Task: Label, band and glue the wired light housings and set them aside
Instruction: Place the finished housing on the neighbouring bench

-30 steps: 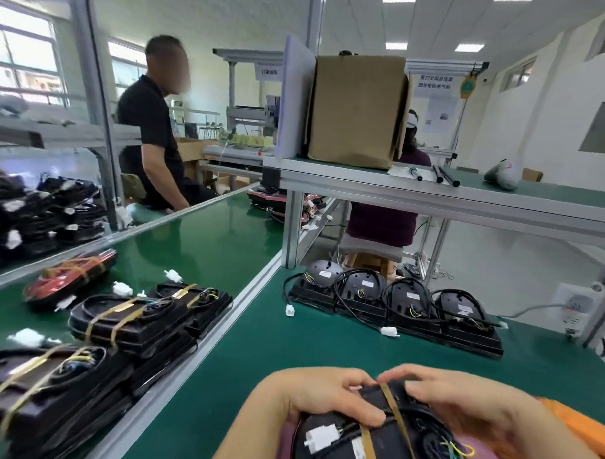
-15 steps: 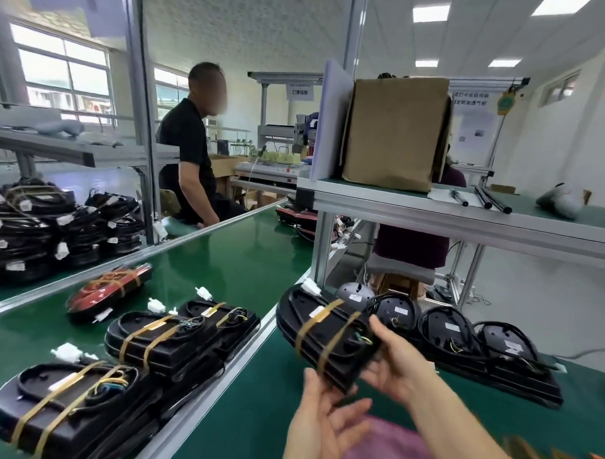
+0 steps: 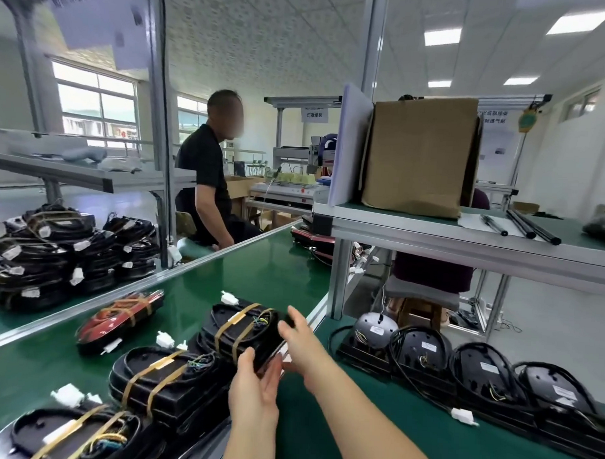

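Left hand [image 3: 254,389] open, palm up, straight fingers against the near edge of the banded housing [image 3: 246,325]. Right hand [image 3: 300,342] laid flat on the housing's right end, fingers straight; its thumb is hidden, so whether it hooks under cannot be told. Neither hand curls round the part. The housing lies tilted at the near edge of the green belt [image 3: 258,272], apparently on top of another black housing.

Handling (judged): a stiff moulded plastic shell, probably light enough for one hand, with a smooth and possibly slippery face. The coiled cable is held by two tan rubber bands [image 3: 227,329]. The thin coloured wires [image 3: 262,320] and the white plug [image 3: 229,298] are the weak points. Take the shell by its long edges or ends, not by bands, wires or plug.

Surroundings: two banded housings [image 3: 165,379] nearer on the belt, a red lamp [image 3: 119,317] just beyond them, and a heap of finished units [image 3: 53,251] at far left. A row of unbanded housings [image 3: 423,353] waits on the bench [image 3: 355,437] to the right. The aluminium rail [image 3: 320,310] and frame post [image 3: 339,275] stand close beside the right hand; neighbouring plugs and cables could snag.
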